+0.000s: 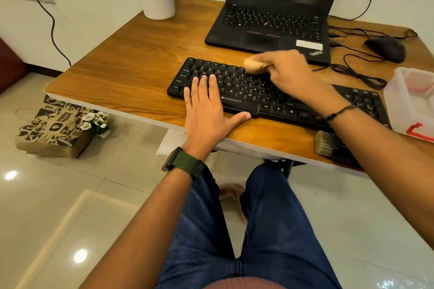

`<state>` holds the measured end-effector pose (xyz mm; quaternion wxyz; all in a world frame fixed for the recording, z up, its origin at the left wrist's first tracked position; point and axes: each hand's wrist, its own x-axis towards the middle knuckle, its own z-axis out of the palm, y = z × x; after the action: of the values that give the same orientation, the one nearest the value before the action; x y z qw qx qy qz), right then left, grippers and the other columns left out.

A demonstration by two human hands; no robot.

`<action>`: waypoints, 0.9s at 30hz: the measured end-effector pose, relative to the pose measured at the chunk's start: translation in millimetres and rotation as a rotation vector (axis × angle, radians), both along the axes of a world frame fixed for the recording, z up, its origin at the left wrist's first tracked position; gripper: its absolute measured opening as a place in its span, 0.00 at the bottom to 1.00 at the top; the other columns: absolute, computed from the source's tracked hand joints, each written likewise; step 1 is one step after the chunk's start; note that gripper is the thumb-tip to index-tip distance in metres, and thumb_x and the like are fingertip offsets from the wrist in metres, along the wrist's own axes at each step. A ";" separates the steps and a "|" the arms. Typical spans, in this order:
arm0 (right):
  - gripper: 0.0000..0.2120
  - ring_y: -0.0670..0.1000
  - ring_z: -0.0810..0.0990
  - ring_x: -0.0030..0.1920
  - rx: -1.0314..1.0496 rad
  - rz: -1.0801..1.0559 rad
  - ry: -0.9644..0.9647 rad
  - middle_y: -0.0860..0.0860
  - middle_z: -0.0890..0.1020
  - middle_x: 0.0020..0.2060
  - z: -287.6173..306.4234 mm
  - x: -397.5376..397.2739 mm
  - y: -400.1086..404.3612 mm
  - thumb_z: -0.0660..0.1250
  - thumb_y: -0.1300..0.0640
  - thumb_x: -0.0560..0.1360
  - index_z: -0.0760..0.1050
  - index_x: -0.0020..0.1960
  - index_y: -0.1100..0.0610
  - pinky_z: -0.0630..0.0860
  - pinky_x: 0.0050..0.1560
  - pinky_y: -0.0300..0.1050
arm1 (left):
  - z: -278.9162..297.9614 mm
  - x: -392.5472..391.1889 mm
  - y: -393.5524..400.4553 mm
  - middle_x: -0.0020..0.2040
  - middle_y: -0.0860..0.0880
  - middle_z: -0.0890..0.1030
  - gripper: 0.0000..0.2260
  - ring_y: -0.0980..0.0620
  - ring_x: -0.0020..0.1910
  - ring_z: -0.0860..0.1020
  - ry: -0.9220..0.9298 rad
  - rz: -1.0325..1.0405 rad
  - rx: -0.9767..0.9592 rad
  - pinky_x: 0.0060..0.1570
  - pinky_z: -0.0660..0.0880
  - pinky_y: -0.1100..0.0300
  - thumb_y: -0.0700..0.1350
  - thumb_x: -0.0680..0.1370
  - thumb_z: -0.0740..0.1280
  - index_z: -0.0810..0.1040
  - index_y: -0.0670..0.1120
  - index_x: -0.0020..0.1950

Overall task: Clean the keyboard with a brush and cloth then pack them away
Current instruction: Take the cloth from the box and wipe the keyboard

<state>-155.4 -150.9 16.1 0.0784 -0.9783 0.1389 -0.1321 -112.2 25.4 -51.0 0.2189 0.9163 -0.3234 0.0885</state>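
Wiping stage: right hand (285, 70) grips balled tan cloth (254, 65) on black flat keyboard (242, 101); left hand (207, 110) flat, steadying. Grey-bristled brush (325, 143) idle at 4 o'clock; packing into clear plastic box (399, 91) remains.

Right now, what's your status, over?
Left hand flat, steadying keyboard. Right hand grips cloth, wiping top rows. Brush idle at desk edge.
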 end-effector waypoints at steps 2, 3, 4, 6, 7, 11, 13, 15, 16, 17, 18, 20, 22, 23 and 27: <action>0.21 0.58 0.75 0.60 -0.031 0.072 0.065 0.56 0.78 0.60 -15.4 -9.3 16.7 0.58 0.66 0.76 0.71 0.67 0.53 0.71 0.60 0.53 | -0.6 0.1 -0.1 0.75 0.41 0.53 0.50 0.44 0.75 0.46 -0.004 0.006 0.012 0.72 0.41 0.48 0.71 0.67 0.61 0.48 0.41 0.75; 0.21 0.58 0.73 0.62 -0.028 0.113 0.047 0.56 0.77 0.62 -19.7 -19.4 25.4 0.58 0.66 0.76 0.71 0.67 0.55 0.70 0.61 0.54 | -0.9 0.5 0.0 0.75 0.41 0.53 0.50 0.44 0.75 0.46 -0.009 0.007 0.011 0.72 0.41 0.48 0.71 0.67 0.61 0.48 0.41 0.75; 0.20 0.58 0.72 0.64 -0.012 0.144 0.027 0.56 0.76 0.63 -22.5 -31.5 32.1 0.58 0.66 0.76 0.72 0.66 0.56 0.69 0.64 0.53 | -1.5 0.9 -0.1 0.75 0.41 0.54 0.50 0.44 0.75 0.46 -0.013 0.008 0.008 0.72 0.41 0.48 0.71 0.67 0.61 0.48 0.41 0.75; 0.19 0.58 0.71 0.66 0.019 0.222 0.011 0.56 0.76 0.63 -25.3 -58.4 42.0 0.57 0.66 0.75 0.74 0.64 0.58 0.64 0.67 0.51 | -2.9 1.6 -0.2 0.75 0.41 0.53 0.49 0.44 0.75 0.46 -0.016 0.006 0.008 0.72 0.41 0.48 0.70 0.68 0.61 0.48 0.41 0.75; 0.19 0.58 0.71 0.66 0.024 0.264 0.017 0.57 0.77 0.62 -24.9 -69.7 44.8 0.57 0.65 0.74 0.75 0.63 0.59 0.63 0.66 0.49 | -3.8 1.9 -0.9 0.76 0.41 0.53 0.48 0.44 0.75 0.46 -0.017 0.002 0.013 0.72 0.41 0.48 0.69 0.69 0.62 0.47 0.41 0.75; 0.19 0.52 0.73 0.63 0.143 0.246 -0.099 0.55 0.78 0.61 -7.2 -74.0 29.6 0.60 0.69 0.75 0.74 0.64 0.58 0.64 0.63 0.39 | -3.8 2.0 -1.3 0.75 0.41 0.54 0.48 0.43 0.75 0.47 -0.026 0.003 -0.004 0.72 0.42 0.48 0.69 0.68 0.63 0.48 0.40 0.75; 0.21 0.47 0.72 0.62 0.177 0.140 -0.220 0.54 0.77 0.61 6.0 -56.5 11.0 0.59 0.69 0.75 0.73 0.65 0.57 0.64 0.63 0.36 | -2.3 1.5 -1.3 0.75 0.41 0.55 0.49 0.43 0.75 0.47 -0.014 -0.001 -0.021 0.72 0.41 0.48 0.70 0.67 0.63 0.49 0.40 0.75; 0.21 0.51 0.73 0.63 0.106 0.088 -0.240 0.54 0.77 0.62 9.0 -35.5 -5.6 0.58 0.68 0.75 0.73 0.65 0.55 0.67 0.65 0.44 | -2.1 1.2 -0.8 0.75 0.41 0.54 0.49 0.43 0.75 0.47 -0.006 -0.002 -0.022 0.72 0.41 0.48 0.70 0.67 0.62 0.49 0.41 0.75; 0.21 0.54 0.74 0.63 0.059 0.081 -0.188 0.55 0.77 0.62 5.5 -26.9 -11.6 0.58 0.68 0.75 0.73 0.65 0.55 0.68 0.65 0.48 | -2.0 0.9 -0.6 0.75 0.41 0.55 0.49 0.43 0.75 0.47 -0.006 -0.002 -0.020 0.72 0.41 0.48 0.70 0.67 0.62 0.49 0.41 0.75; 0.21 0.56 0.74 0.63 0.026 0.076 -0.105 0.55 0.77 0.62 0.2 -20.8 -14.5 0.58 0.67 0.76 0.72 0.66 0.54 0.69 0.64 0.50 | -2.0 0.5 -0.3 0.75 0.41 0.55 0.49 0.43 0.75 0.47 -0.007 -0.002 -0.020 0.72 0.41 0.48 0.70 0.67 0.62 0.49 0.41 0.75; 0.20 0.57 0.75 0.62 0.006 0.077 -0.015 0.55 0.77 0.62 -6.3 -17.9 -14.9 0.57 0.67 0.76 0.72 0.66 0.53 0.70 0.63 0.51 | -2.1 0.4 0.1 0.75 0.41 0.55 0.49 0.43 0.75 0.47 -0.006 -0.003 -0.022 0.72 0.41 0.48 0.70 0.67 0.62 0.49 0.40 0.75; 0.20 0.57 0.74 0.62 -0.023 0.116 0.073 0.55 0.77 0.62 -17.2 -23.9 -7.7 0.58 0.66 0.77 0.72 0.66 0.54 0.69 0.61 0.51 | -2.5 1.0 0.5 0.75 0.41 0.55 0.49 0.43 0.75 0.47 0.001 -0.002 -0.022 0.72 0.41 0.48 0.70 0.67 0.62 0.49 0.40 0.75; 0.19 0.57 0.72 0.65 -0.011 0.156 0.054 0.54 0.76 0.64 -19.4 -40.4 2.6 0.58 0.66 0.77 0.72 0.66 0.55 0.68 0.63 0.51 | -2.6 1.5 0.2 0.75 0.41 0.55 0.49 0.43 0.75 0.47 -0.003 0.005 -0.018 0.72 0.41 0.49 0.70 0.67 0.62 0.49 0.40 0.75; 0.20 0.56 0.71 0.67 0.007 0.172 0.052 0.53 0.75 0.64 -19.2 -50.8 7.9 0.59 0.66 0.77 0.72 0.66 0.54 0.66 0.65 0.50 | -2.8 1.6 0.0 0.75 0.41 0.54 0.49 0.43 0.75 0.47 -0.007 0.006 -0.013 0.72 0.41 0.49 0.70 0.67 0.62 0.49 0.40 0.75; 0.21 0.52 0.68 0.69 0.060 0.278 0.092 0.53 0.73 0.66 -17.1 -84.2 24.2 0.59 0.67 0.76 0.70 0.67 0.54 0.60 0.69 0.44 | -1.6 0.9 -0.9 0.75 0.41 0.53 0.47 0.43 0.75 0.46 -0.012 0.004 0.013 0.72 0.41 0.49 0.68 0.69 0.62 0.48 0.41 0.75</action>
<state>-239.6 -126.8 -1.0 0.1186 -0.9904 0.0093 -0.0708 -111.4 24.5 -52.6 0.2107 0.9178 -0.3236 0.0926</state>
